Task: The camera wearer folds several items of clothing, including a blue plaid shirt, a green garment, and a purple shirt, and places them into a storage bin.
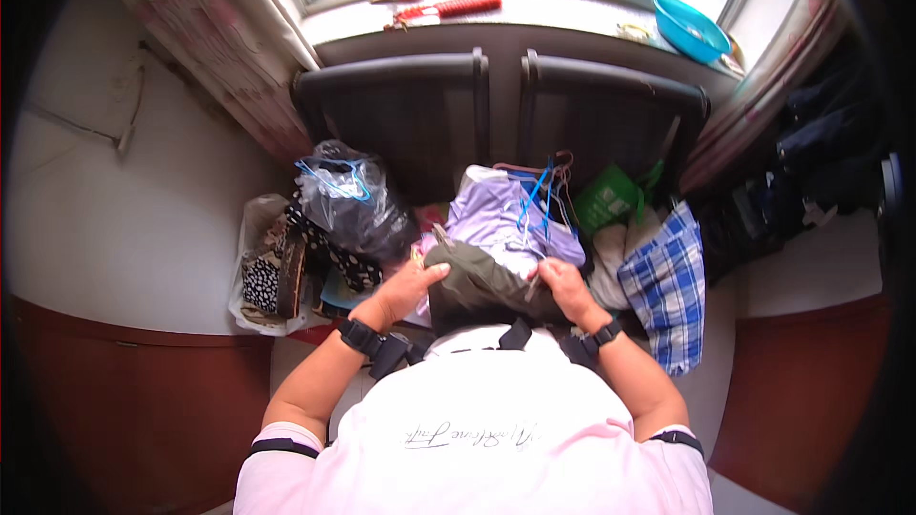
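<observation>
A dark olive garment [481, 279] is stretched between my two hands, close to my chest. My left hand [408, 286] grips its left end, with the thumb on top of the cloth. At its right end my right hand [567, 287] holds the edge, where a drawstring or cord seems to hang; the fingertips are partly hidden. Just beyond the garment lies a lilac garment [486, 204]. Blue, white and pinkish clothes hangers [537, 202] rest on the lilac cloth. The lower part of the olive garment is hidden by my body.
A clear plastic bag [351, 193] with dark contents and a blue hanger stands left, beside a white bag of patterned cloth [259, 286]. Right are a green bag [608, 197] and blue-white checked cloth [673, 286]. Behind, dark chair backs [401, 96] stand below a sill with a turquoise basin [690, 28].
</observation>
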Action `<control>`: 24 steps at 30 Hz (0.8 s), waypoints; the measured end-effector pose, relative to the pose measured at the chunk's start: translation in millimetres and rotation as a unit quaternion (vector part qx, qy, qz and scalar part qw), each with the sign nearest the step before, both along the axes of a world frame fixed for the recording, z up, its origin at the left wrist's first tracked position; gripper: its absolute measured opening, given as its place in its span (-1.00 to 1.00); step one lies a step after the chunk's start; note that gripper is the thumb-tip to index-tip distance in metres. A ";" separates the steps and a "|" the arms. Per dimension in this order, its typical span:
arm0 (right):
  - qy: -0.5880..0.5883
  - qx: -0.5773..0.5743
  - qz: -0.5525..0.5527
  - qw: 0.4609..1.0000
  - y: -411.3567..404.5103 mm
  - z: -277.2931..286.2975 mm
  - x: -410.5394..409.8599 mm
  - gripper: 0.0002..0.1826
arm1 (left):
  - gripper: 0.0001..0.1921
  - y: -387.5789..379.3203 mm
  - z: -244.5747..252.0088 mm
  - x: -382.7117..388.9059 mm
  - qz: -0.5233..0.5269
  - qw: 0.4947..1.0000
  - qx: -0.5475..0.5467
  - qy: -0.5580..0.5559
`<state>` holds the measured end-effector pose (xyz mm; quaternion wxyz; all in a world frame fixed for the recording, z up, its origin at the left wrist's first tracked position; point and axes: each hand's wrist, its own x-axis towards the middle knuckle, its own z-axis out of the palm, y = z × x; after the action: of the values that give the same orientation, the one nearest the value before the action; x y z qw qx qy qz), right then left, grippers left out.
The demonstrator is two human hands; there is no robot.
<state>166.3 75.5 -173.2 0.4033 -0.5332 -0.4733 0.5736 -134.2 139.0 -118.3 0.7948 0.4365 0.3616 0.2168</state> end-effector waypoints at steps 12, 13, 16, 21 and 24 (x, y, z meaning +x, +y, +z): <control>0.092 -0.094 0.061 0.989 54.7 31.9 -19.3 -0.75 | -0.67 -9.9 7.6 5.8 -0.174 0.961 0.122 0.178; 0.009 -0.056 0.107 0.993 61.0 39.9 -31.4 -0.74 | -0.67 -11.4 8.8 7.4 -0.175 0.961 0.121 0.180; -0.009 0.048 0.182 0.982 76.6 47.3 -63.0 -0.68 | -0.72 -15.8 19.8 16.2 -0.183 0.961 0.156 0.139; 0.008 -0.049 0.321 0.946 92.2 61.9 -72.5 -0.67 | -0.81 -17.6 32.6 20.9 -0.262 0.909 0.241 0.217; 0.132 -0.159 0.259 0.944 86.6 67.9 -67.1 -0.75 | -0.81 -17.9 25.6 13.1 -0.227 0.933 0.191 0.203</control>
<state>99.2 162.0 -105.3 0.2097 -0.3691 -0.4399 0.7914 -121.1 121.1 -92.7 0.6344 0.6851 0.3579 0.0022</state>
